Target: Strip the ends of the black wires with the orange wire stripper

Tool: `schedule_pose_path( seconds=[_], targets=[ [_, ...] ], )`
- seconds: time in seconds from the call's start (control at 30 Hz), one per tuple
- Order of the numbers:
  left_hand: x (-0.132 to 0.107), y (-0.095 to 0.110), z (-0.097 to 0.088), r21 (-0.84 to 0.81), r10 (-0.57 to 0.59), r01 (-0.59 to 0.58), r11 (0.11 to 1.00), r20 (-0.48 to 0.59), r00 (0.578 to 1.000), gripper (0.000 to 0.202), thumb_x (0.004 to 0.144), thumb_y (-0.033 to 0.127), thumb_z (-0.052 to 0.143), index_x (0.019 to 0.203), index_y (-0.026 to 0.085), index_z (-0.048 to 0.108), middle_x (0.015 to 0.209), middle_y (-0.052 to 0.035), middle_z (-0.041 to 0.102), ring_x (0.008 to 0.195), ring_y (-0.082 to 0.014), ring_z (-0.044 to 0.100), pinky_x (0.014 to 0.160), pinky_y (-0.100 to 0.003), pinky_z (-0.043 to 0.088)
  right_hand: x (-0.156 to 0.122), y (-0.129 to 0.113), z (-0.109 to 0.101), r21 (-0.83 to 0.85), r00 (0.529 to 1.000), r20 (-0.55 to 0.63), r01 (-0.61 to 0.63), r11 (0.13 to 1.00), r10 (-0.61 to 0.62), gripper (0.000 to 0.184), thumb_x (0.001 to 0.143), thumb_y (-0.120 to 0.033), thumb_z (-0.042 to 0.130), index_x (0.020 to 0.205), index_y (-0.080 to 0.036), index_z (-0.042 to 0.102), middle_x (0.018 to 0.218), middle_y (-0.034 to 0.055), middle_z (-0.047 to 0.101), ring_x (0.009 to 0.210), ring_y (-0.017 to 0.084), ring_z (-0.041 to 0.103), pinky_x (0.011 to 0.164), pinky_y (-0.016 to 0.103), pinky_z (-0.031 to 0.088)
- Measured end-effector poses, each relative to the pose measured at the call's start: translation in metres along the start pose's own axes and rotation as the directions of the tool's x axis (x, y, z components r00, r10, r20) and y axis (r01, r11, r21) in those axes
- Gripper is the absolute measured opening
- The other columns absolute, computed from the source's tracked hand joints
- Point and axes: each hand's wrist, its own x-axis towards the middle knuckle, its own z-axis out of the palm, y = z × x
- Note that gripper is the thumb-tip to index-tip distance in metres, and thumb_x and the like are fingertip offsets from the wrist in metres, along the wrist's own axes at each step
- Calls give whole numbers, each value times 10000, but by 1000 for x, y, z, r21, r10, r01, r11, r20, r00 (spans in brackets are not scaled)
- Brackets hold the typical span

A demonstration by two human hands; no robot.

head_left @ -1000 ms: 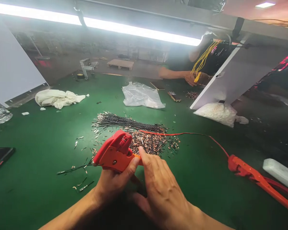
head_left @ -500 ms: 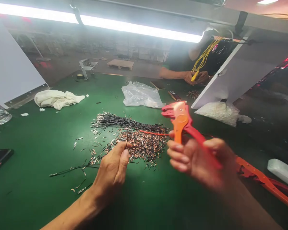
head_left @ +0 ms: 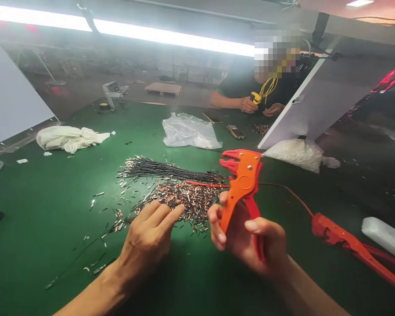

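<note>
My right hand (head_left: 250,237) is wrapped round an orange and red wire stripper (head_left: 245,180). Its jaws are apart and point left, with nothing between them. My left hand (head_left: 151,230) has its back turned up and its fingers curled down in front of the heap of clippings. From under it a thin black wire (head_left: 77,255) trails to the lower left, blurred by motion; the fingertips' hold on it is hidden. Just beyond lies a bundle of black wires (head_left: 171,167) with metal terminals at the left ends. The heap of black and copper clippings (head_left: 187,197) is beside it.
A second wire stripper (head_left: 352,239) lies at right, near a white block (head_left: 385,237). Further back are a plastic bag (head_left: 191,131), a cream cloth (head_left: 72,139) and a tied bag of pale bits (head_left: 296,154). Across the green table (head_left: 85,184) a co-worker's hands (head_left: 250,104) hold a yellow tool.
My left hand has rolled over from an upright pinch, swinging the wire's tail downward. My right hand has moved left, with the stripper now upright. The co-worker's hands have spread apart.
</note>
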Motion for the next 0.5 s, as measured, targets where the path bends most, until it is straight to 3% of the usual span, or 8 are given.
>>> schedule_pose_path(
  seconds=[0.1,0.27,0.37,0.5],
  targets=[
    [-1,-2,-1,41,17,-17,999,-11,1000,347,873,13,463,1143,183,599,725,-10,607,694,-152,482,672,-268,431,3,10,4,83,995,80,-67,994,60,394,654,-275,547,1044,-228,568,928,57,631,641,167,516,614,319,413],
    [-1,1,-6,111,77,-76,991,-4,997,387,853,-6,461,1137,208,615,753,-1,642,768,-166,543,782,-304,409,4,18,4,73,996,66,-63,995,59,443,682,-241,542,1123,-205,566,1166,120,633,747,191,557,662,326,413],
    [-1,5,-7,143,104,-108,984,36,994,349,883,20,451,1131,198,620,738,0,649,805,-179,563,836,-340,363,2,21,6,65,990,99,-106,992,100,422,708,-255,555,1127,-201,571,1124,107,637,744,187,562,664,323,426],
    [-1,10,-8,189,89,-100,977,66,994,314,915,65,451,1121,221,630,734,8,662,844,-196,581,789,-361,296,0,25,6,95,965,168,-220,971,202,419,737,-280,548,1137,-163,583,1035,109,633,724,181,574,625,303,445]
  ],
)
